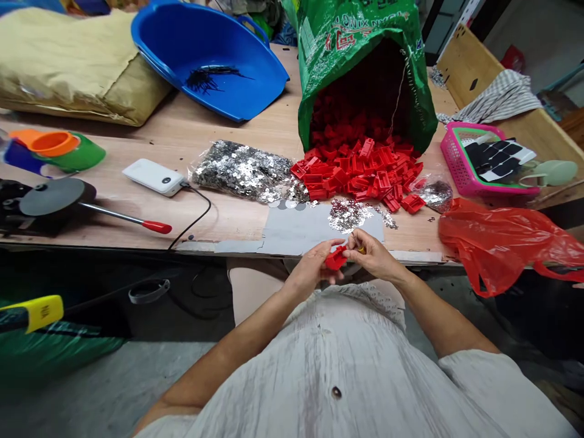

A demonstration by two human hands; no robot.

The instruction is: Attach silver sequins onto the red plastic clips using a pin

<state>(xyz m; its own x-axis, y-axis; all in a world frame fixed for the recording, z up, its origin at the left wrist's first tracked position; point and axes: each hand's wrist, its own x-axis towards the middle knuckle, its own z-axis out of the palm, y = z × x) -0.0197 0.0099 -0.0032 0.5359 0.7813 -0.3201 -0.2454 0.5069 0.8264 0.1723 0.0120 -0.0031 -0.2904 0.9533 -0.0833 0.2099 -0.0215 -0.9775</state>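
Observation:
My left hand (314, 267) is closed around a small red plastic piece (336, 258), held just in front of the table's near edge. My right hand (371, 254) meets it from the right, fingers pinched at the piece, with a bit of yellow showing between them. Just beyond my hands lies a small heap of silver metal bits (347, 215) on a grey sheet (296, 234). Farther back, a pile of red plastic pieces (360, 173) spills from a green sack (360, 67) lying on its side.
A clear bag of silver bits (241, 170), a white power bank (154, 176) with cable, a blue basin (210, 52), a pink basket (460, 167), a red plastic bag (502, 243) and a black tool with a red-tipped handle (59, 204) sit on the wooden table (137, 146).

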